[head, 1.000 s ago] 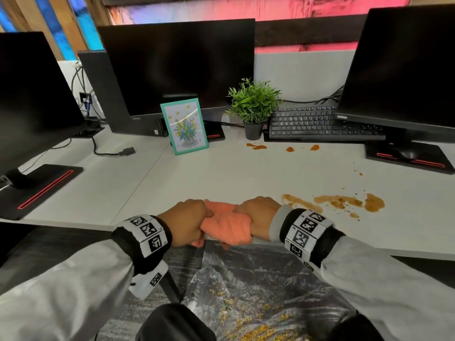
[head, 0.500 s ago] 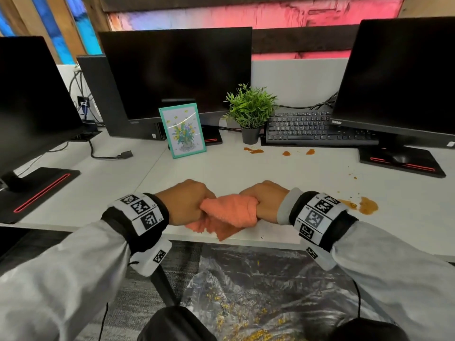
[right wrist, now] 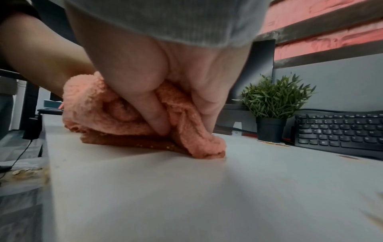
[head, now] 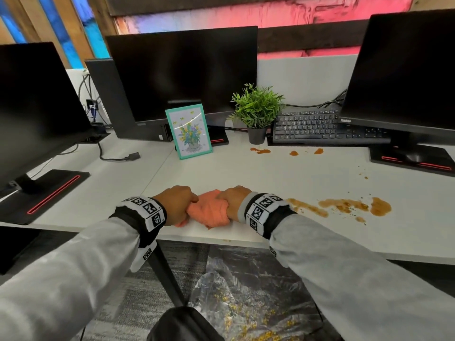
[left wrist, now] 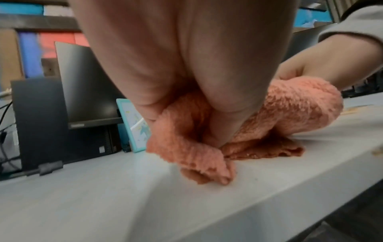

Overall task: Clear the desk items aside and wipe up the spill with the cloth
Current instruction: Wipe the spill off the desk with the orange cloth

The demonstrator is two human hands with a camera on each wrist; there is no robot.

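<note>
Near the front edge of the desk (head: 283, 188), straight out from the picture frame (head: 189, 131), both hands grip one bunched orange cloth (head: 209, 212). The left hand (head: 177, 205) has its fingers curled round the cloth's left end, and the right hand (head: 232, 203) has its fingers curled round the right end. In the right wrist view the right hand's fingers (right wrist: 154, 114) dig into the folds, pressed close together. In the left wrist view the left hand's fingertips are hidden behind the palm. The cloth's lower folds touch the desk, and crumbs cling to its underside.

The brown spill (head: 344, 206) lies on the desk just right of the right wrist, apart from the cloth. Smaller brown spots (head: 261, 150) sit farther back, right of the picture frame, just in front of the potted plant (head: 257, 109) and the keyboard (head: 317, 126). The plant stands just right of the frame, with the keyboard beyond it on the same side.
</note>
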